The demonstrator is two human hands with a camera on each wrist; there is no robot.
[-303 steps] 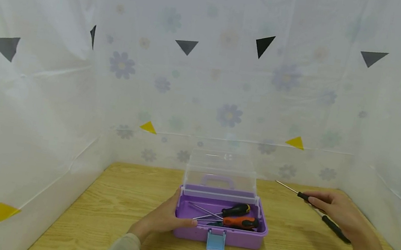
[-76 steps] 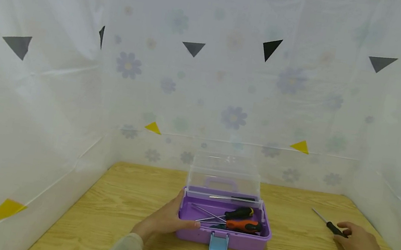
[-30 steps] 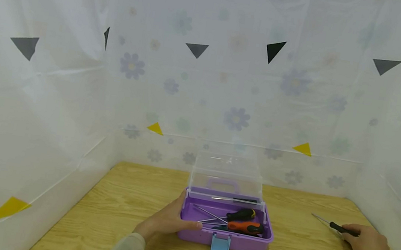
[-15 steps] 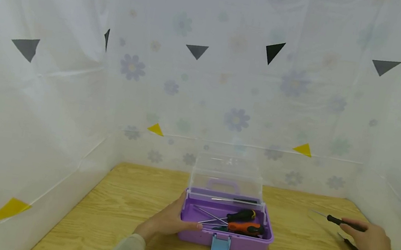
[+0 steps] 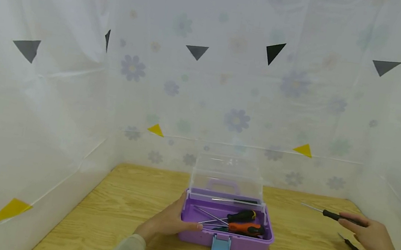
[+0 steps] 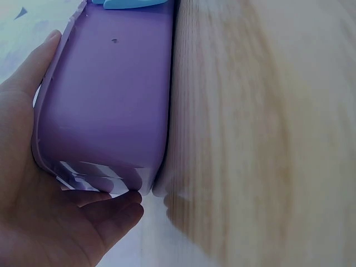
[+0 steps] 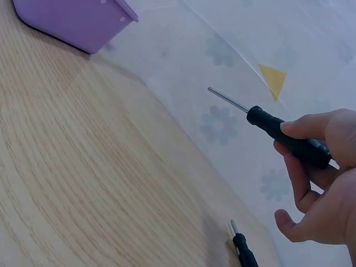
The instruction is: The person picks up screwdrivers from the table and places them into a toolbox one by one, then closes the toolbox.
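A purple toolbox (image 5: 230, 239) (image 6: 111, 94) (image 7: 72, 19) stands on the wooden table, its clear lid (image 5: 229, 174) raised. Inside lie an orange-handled screwdriver (image 5: 245, 228), a black-handled one (image 5: 243, 215) and a thin one along the back rim (image 5: 236, 200). My left hand (image 5: 167, 219) (image 6: 39, 183) grips the box's left end, thumb on the front wall. My right hand (image 5: 370, 237) (image 7: 320, 183) pinches a slim black screwdriver (image 5: 332, 215) (image 7: 278, 130) above the table at the right, shaft pointing left. Another small black screwdriver (image 5: 353, 247) (image 7: 245, 253) lies on the table below it.
White flowered plastic sheeting (image 5: 230, 82) walls in the table on the left, back and right, with yellow and dark triangle stickers on it. The box's blue latch (image 5: 220, 247) hangs open at the front. Bare wood (image 5: 127, 200) lies left of the box.
My right hand has lifted the slim black screwdriver off the table and carried it up and slightly left. The second small screwdriver now shows on the table. The left hand has stayed put.
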